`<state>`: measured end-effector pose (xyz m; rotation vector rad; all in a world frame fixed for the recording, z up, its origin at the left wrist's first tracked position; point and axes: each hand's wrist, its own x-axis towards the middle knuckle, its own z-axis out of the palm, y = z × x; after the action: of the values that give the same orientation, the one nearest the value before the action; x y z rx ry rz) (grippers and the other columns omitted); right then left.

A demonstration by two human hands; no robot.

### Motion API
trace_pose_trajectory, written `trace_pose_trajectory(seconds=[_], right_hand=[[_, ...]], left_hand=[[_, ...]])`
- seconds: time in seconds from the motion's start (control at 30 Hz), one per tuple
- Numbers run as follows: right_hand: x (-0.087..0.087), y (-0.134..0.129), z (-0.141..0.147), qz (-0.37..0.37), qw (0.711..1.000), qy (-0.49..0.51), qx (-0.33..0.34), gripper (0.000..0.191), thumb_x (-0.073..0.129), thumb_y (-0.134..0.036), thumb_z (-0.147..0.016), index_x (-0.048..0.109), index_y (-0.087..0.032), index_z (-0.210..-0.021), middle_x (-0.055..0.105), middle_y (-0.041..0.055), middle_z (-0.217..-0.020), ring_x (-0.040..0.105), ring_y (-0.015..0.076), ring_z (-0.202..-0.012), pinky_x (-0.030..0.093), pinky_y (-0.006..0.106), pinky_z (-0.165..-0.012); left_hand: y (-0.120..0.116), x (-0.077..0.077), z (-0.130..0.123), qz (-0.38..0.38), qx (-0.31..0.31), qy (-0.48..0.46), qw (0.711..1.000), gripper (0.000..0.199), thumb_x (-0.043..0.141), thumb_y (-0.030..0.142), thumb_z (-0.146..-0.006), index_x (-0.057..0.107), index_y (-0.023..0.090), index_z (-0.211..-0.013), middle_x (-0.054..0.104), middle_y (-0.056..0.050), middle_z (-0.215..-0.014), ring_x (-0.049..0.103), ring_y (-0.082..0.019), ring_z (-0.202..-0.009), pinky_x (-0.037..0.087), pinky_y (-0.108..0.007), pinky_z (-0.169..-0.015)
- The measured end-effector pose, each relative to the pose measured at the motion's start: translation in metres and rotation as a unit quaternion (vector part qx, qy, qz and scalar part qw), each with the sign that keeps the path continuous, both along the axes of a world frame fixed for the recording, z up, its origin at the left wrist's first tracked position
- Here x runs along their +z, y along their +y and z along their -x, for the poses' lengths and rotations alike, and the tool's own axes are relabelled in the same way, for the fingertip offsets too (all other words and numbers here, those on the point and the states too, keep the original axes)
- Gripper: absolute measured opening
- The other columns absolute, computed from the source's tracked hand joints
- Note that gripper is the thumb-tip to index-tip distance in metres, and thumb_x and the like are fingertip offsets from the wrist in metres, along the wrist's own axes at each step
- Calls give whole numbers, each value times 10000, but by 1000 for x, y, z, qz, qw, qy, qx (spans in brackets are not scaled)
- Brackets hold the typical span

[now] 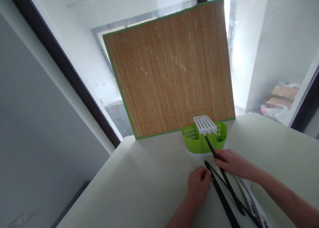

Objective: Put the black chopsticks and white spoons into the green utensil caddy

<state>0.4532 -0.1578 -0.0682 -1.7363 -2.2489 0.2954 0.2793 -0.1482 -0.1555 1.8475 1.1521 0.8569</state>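
Note:
My right hand (228,161) is closed around black chopsticks (210,146), which slant with their far tips near the front of a green basket (196,145). My left hand (200,181) rests on the table with curled fingers, beside more black chopsticks (220,194) lying on the surface; whether it grips any is hidden. White utensils (251,201) with long handles lie under and beside my right forearm. A white slatted rack (204,124) sits on top of the basket's middle.
The basket stands on a pale table (149,178) near its far edge. Behind it, a brown bamboo mat (169,72) with green edging leans upright against a window. Cardboard and plastic bags (281,98) show beyond the glass at the right.

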Motion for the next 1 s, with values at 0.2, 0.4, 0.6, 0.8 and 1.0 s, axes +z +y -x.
trace_pose_trajectory(seconds=[0.2,0.4,0.6,0.8,1.0], right_hand=[[26,-4,22,-101,986,100,90,151,374,-279,-910,459,-207,-808,569,-5,-644,505,143,-542,330,243,-531],[10,5,46,-133,978,82,135,114,381,-249,-915,460,-201,-849,603,11,-708,555,158,-606,326,246,-560],[3,5,47,-121,974,111,154,80,422,-232,-903,473,-193,-855,597,7,-723,540,147,-613,331,242,-565],[-2,3,43,-102,963,170,183,130,400,-239,-923,502,-185,-863,566,1,-721,491,136,-612,371,239,-578],[-13,-2,40,-99,958,195,187,119,397,-213,-924,511,-186,-905,618,41,-843,556,161,-709,419,264,-648]], left_hand=[[13,31,25,-86,105,-156,978,240,478,350,-883,630,181,-958,653,-25,-848,505,-98,-627,403,-207,-567],[9,46,37,-140,96,-220,961,230,506,332,-884,608,184,-1027,627,-50,-956,525,-112,-712,438,-218,-627],[1,47,32,-167,58,-224,959,210,557,306,-856,629,187,-1013,612,-52,-943,540,-116,-724,453,-214,-625],[0,58,25,-177,80,-231,953,170,599,280,-828,665,173,-942,593,-58,-962,549,-107,-710,461,-204,-594],[5,77,20,-158,40,-201,966,128,609,256,-813,695,170,-854,633,-42,-839,583,-130,-748,465,-195,-587]])
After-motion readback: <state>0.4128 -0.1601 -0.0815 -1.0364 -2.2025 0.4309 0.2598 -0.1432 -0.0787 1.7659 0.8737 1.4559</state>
